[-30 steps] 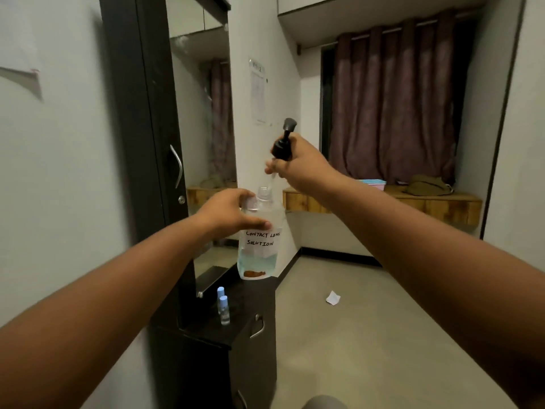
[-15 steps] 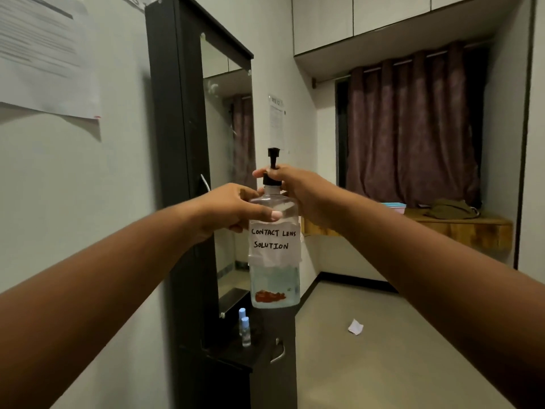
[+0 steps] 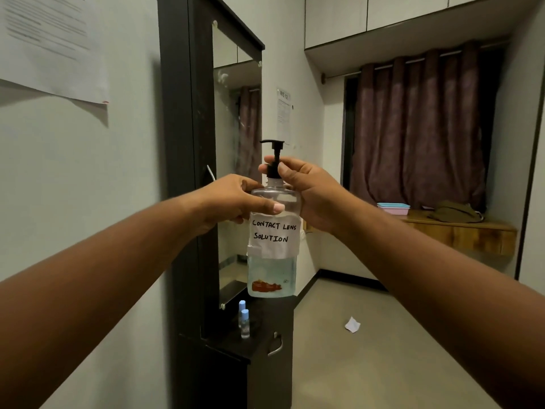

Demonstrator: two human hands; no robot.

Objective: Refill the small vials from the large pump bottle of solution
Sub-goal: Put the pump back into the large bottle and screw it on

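Pump bottle held in the air with both hands, above the dark cabinet.

I see my left hand [image 3: 233, 202] wrapped around the shoulder of the clear pump bottle [image 3: 273, 249], thumb pressed across its front just above the handwritten label reading "CONTACT LENS SOLUTION". My right hand [image 3: 309, 193] is closed on the black pump collar [image 3: 272, 169] at the neck, fingers pinching it from both sides; the pump head [image 3: 272, 142] stands upright above them, nozzle pointing left. The bottle is upright, with liquid in its lower part only. Below it, two small vials [image 3: 244, 320] with pale blue caps stand upright, just beside each other, on the top of the cabinet [image 3: 265, 332], near its back edge at the foot of the mirror [image 3: 233, 160].
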